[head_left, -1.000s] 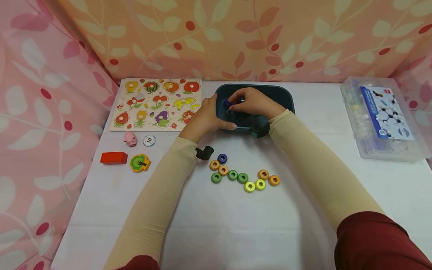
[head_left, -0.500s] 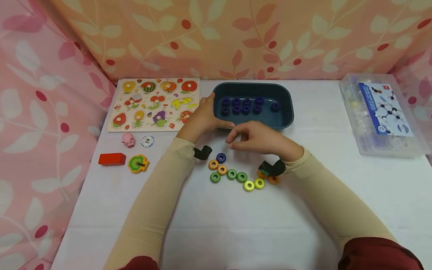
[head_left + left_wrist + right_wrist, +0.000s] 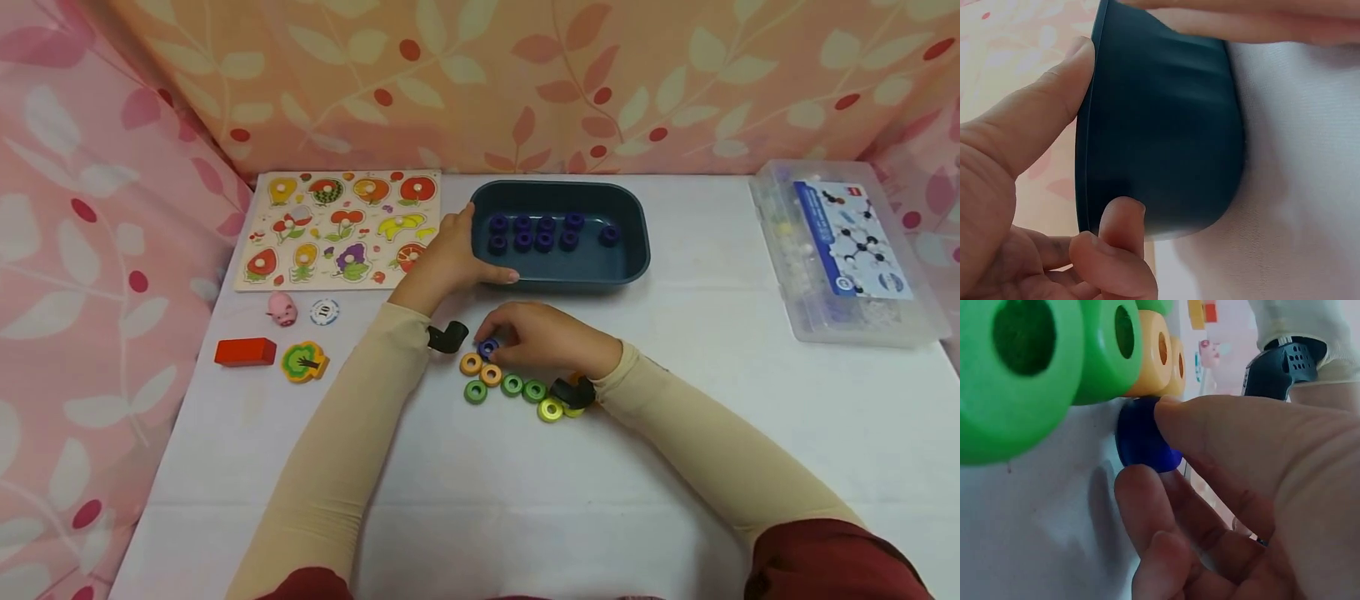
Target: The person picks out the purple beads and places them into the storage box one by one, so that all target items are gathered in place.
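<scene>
At the table's back, my left hand (image 3: 448, 260) grips the left end of a dark teal plastic tub (image 3: 577, 283), thumb and fingers at its rim. The left wrist view shows the tub's wall (image 3: 1160, 137) from close by. Several dark purple rings (image 3: 544, 242) lie inside, mostly in two rows, with one apart at the right. My right hand (image 3: 553, 337) pinches a blue wooden ring (image 3: 487, 348) on the white cloth. In the right wrist view, thumb and fingertips are on the blue ring (image 3: 1140, 434), close to the orange and green ones.
Orange rings (image 3: 471, 364), green rings (image 3: 512, 384) and yellow rings (image 3: 550, 409) lie nearby, some behind my right wrist. Leftward are a fruit puzzle board (image 3: 315, 275), toy pig (image 3: 282, 309), chip (image 3: 325, 312), red block (image 3: 245, 352) and tree piece (image 3: 303, 362). A clear case (image 3: 817, 321) stands right.
My right hand has left the tub, where it had a purple ring, and come forward to the loose rings, now pinching the blue one. The left hand stays on the tub.
</scene>
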Available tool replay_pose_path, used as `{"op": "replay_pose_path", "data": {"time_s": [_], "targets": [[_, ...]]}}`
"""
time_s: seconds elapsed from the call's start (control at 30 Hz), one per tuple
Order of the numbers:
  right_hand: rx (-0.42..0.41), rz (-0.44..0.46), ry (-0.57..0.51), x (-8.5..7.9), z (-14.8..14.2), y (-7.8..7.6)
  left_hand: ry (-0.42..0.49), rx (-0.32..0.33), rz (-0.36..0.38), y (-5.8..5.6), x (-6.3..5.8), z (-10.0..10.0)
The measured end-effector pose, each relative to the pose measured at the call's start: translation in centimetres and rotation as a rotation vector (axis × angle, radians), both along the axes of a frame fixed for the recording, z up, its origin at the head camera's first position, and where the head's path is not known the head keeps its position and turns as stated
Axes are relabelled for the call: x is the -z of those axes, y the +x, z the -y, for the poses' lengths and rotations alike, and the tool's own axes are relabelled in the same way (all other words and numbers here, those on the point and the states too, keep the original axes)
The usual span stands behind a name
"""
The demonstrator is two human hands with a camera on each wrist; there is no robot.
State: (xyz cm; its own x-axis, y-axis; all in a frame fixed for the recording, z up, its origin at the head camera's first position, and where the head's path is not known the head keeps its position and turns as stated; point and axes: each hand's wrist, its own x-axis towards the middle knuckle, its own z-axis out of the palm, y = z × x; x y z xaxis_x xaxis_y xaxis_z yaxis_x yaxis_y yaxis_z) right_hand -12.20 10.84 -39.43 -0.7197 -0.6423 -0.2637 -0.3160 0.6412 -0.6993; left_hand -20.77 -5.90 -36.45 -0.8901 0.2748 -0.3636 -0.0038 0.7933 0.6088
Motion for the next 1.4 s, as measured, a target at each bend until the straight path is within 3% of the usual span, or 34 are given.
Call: {"op": "replay_pose_path", "data": {"time_s": [0.23,0.43,0.6,0.73,0.87,1.0,1.17,1.4], "targets": [[0.023,-0.034,0.033,-0.6,-0.6,0.2,-0.006,0.002,-0.002,-0.1,0.1,0.0],[0.080,-0.090,0.026,-3.7,-2.8,-0.2,-0.021,0.003,-0.009,-0.2,0.1,0.1],[0.271,-0.159,0.037,-6.8,-6.2,-2.3,-0.008,-0.003,0.006,-0.2,0.0,0.0],[0.456,-0.152,0.095,-8.2,-9.0,-5.0,-0.002,-0.013,0.010,-0.1,-0.1,0.0],[0.551,-0.104,0.122,-7.7,-10.9,-7.7,0.003,-0.022,0.011,0.0,-0.1,0.0],[0.568,-0.064,0.135,-5.9,-11.9,-9.4,0.012,-0.017,0.020,0.0,0.1,-0.1],[0.566,-0.057,0.162,-4.6,-12.1,-9.9,0.012,-0.017,0.012,0.0,0.2,-0.1],[0.569,-0.084,0.176,-4.4,-11.8,-9.9,0.004,-0.020,0.007,-0.1,0.0,0.0]]}}
